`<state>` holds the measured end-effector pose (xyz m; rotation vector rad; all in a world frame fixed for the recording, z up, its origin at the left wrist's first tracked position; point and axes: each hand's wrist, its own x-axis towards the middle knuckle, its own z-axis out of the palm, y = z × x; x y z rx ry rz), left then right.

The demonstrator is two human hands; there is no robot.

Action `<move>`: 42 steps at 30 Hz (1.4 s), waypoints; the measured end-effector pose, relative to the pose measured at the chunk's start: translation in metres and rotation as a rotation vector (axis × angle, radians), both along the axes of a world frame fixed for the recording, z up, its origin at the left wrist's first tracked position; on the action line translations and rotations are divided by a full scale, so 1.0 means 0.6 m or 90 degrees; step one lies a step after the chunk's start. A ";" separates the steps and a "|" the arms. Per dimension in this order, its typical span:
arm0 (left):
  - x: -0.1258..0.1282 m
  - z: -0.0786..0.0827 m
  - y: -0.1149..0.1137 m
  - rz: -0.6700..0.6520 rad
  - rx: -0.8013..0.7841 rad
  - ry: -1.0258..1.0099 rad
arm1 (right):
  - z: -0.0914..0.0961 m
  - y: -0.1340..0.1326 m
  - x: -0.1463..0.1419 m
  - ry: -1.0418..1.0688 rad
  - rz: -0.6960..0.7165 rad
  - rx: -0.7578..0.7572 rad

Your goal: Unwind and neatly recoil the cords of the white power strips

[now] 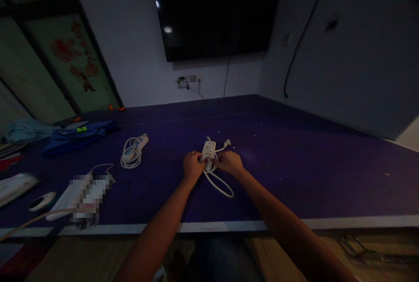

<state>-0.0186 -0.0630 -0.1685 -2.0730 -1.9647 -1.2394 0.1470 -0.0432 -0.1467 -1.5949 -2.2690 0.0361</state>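
A white power strip [208,147] lies on the purple surface [288,173] in front of me, its white cord [218,182] coiled round it, with one loop hanging towards me. The plug [227,143] sticks out to the right. My left hand [193,166] is closed on the cord at the left side of the strip. My right hand [229,162] is closed on the cord at the right side. Both hands touch the bundle.
A second coiled white power strip [132,153] lies to the left. Further left are a blue cloth bundle [77,137], a blurred white item [87,194] and a white oval object [42,201]. The surface's pale front edge [327,222] runs near me. A dark screen [214,11] hangs on the wall.
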 end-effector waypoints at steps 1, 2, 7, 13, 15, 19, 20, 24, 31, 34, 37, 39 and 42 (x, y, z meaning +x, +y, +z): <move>0.000 0.000 0.000 -0.005 0.001 0.015 | 0.000 0.000 0.000 -0.004 0.002 -0.001; 0.000 0.000 -0.001 -0.009 0.002 0.029 | 0.001 0.000 0.000 -0.005 0.003 -0.001; 0.001 0.003 -0.005 -0.018 0.023 0.085 | 0.002 0.000 -0.002 0.003 -0.018 0.007; 0.004 0.005 -0.006 -0.024 0.054 0.118 | 0.004 -0.002 -0.005 0.012 -0.053 0.012; 0.004 0.003 -0.005 -0.029 0.060 0.116 | 0.005 -0.003 -0.005 0.009 -0.054 0.014; 0.001 0.002 -0.003 -0.029 0.066 0.093 | 0.006 -0.005 -0.004 0.015 -0.050 0.017; 0.000 0.002 -0.003 -0.033 0.069 0.083 | 0.006 -0.005 -0.004 0.018 -0.051 0.016; 0.001 0.004 -0.004 -0.058 0.088 0.021 | 0.002 -0.001 -0.002 0.049 -0.062 0.027; -0.005 0.012 -0.012 -0.156 0.129 -0.008 | -0.021 0.020 -0.004 0.333 -0.020 0.045; -0.009 0.018 -0.024 -0.275 0.172 0.056 | -0.032 0.033 -0.006 0.496 0.021 0.050; -0.008 0.023 -0.037 -0.335 0.208 0.124 | -0.037 0.039 -0.008 0.602 0.035 0.035; -0.004 0.024 -0.042 -0.343 0.220 0.157 | -0.037 0.039 -0.010 0.647 0.037 0.007; 0.002 0.020 -0.041 -0.326 0.217 0.167 | -0.032 0.034 -0.013 0.701 0.038 -0.037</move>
